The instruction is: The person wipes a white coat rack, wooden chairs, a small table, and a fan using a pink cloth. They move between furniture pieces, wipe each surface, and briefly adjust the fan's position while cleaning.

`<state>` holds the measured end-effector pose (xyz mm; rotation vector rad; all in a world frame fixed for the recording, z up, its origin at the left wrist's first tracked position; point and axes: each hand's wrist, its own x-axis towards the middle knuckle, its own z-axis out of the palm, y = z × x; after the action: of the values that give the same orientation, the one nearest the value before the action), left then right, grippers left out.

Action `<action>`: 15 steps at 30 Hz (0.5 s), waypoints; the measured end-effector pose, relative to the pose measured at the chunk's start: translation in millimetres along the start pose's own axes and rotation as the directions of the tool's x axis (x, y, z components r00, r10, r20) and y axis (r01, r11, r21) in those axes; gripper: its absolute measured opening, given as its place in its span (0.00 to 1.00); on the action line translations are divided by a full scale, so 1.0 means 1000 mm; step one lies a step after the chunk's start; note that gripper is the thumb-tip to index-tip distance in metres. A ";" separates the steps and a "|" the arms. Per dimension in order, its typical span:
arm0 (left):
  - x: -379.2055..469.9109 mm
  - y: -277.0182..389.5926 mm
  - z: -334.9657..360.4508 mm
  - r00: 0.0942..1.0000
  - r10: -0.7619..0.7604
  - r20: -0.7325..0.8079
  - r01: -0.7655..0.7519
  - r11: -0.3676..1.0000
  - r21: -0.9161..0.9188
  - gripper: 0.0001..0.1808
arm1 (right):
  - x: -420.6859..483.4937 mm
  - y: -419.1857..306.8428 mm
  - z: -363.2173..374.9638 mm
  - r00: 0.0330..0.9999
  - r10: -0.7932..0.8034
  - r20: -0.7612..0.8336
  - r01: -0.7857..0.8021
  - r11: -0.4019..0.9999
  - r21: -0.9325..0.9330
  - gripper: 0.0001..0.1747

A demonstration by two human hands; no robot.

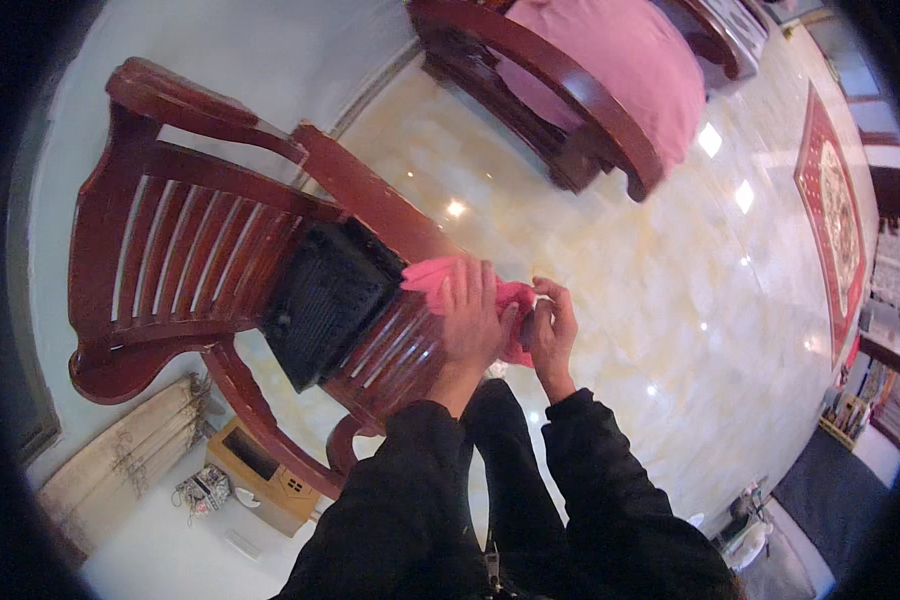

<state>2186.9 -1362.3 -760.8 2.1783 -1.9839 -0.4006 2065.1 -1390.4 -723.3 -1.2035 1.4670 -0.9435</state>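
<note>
A pink cloth [425, 274] lies over the front of a dark red wooden armchair [409, 360] with a slatted seat and back. My left hand [471, 311] rests flat on the cloth with its fingers stretched out. At the cloth's right end, my right hand [555, 322] has its fingers curled around the edge; a small dark thing shows between that hand and the cloth, too hidden to name. A black ribbed, box-like object [330, 296] sits on the seat against the chair's back.
Another dark red wooden chair [592, 82] with a pink cover [622, 67] stands at the top. A patterned red rug [836, 225] lies on the glossy floor at right. At lower left, a wooden box [259, 472] stands on a white surface near a beige curtain [127, 450].
</note>
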 end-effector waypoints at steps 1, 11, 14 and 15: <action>0.010 -0.008 -0.002 0.999 0.037 0.023 -0.037 0.999 0.020 0.42 | 0.002 -0.005 0.009 0.999 -0.042 0.012 0.044 0.991 -0.129 0.08; 0.129 -0.163 -0.057 0.990 -0.085 -0.109 0.080 0.995 -0.056 0.40 | 0.059 -0.033 0.106 0.967 -0.180 0.179 0.246 0.838 -0.487 0.14; 0.160 -0.204 -0.060 0.987 -0.113 -0.114 0.101 0.989 -0.109 0.39 | 0.061 -0.029 0.122 0.966 -0.123 0.226 0.250 0.662 -0.707 0.18; 0.171 -0.216 -0.060 0.985 -0.112 -0.134 0.100 0.991 -0.093 0.39 | 0.060 -0.029 0.126 0.958 -0.098 0.270 0.276 0.573 -0.772 0.20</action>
<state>2423.9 -1513.6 -783.4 2.2004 -1.7511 -0.3321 2192.7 -1453.5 -736.2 -2.0920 1.6693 -0.2031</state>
